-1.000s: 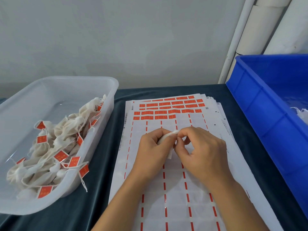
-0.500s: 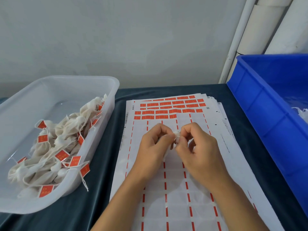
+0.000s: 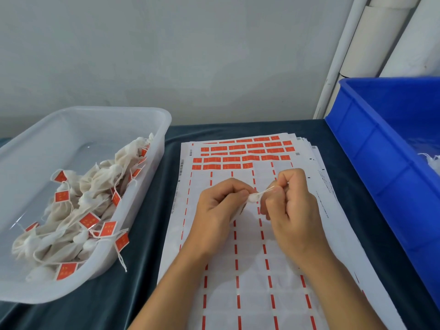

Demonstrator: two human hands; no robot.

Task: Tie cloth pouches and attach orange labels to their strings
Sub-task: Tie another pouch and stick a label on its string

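My left hand (image 3: 220, 206) grips a small white cloth pouch (image 3: 252, 197); only its gathered top shows past my fingers. From that top a white string (image 3: 267, 191) runs tight to my right hand (image 3: 291, 201), which pinches it between thumb and fingers. Both hands hover over a stack of label sheets (image 3: 252, 258). A few rows of orange labels (image 3: 238, 159) remain at the sheet's far end; the rest is peeled white backing with red dashes.
A clear plastic tub (image 3: 152, 120) on the left holds several tied pouches with orange labels (image 3: 78, 210). A blue crate (image 3: 381, 148) on the right shows white strings (image 3: 432, 160) inside. White pipes (image 3: 357, 44) lean at the back right. Dark cloth covers the table (image 3: 133, 282).
My hands have drawn apart. The right hand moved up and to the right, pulling the string taut from the pouch top, which my left hand still holds.
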